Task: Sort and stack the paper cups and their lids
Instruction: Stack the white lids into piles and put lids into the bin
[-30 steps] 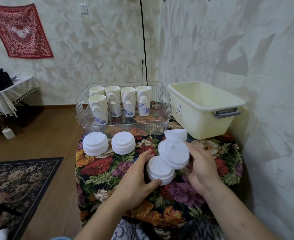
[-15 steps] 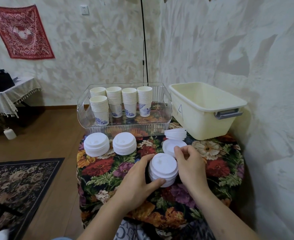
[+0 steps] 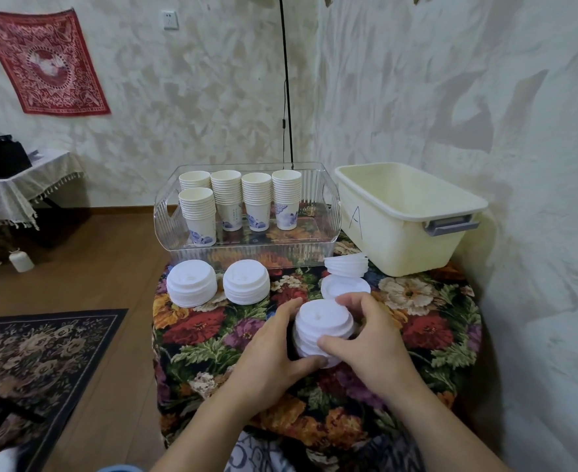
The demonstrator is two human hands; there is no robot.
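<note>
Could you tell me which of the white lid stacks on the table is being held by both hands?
The nearest lid stack, right of centre, with the left hand and right hand cupped around it; the others sit untouched.

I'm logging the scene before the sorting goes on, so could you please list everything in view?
cup stacks: five, white with blue print, inside clear tray
clear tray: one, transparent, table back
lid stacks: two, white, table front-left of tray
held lid stack: one, white, table centre
loose lids: small pile, white, beside tub
tub: one, cream, marked A, right
tablecloth: floral
wall hanging: red, left
left hand: on held stack
right hand: on held stack
</note>
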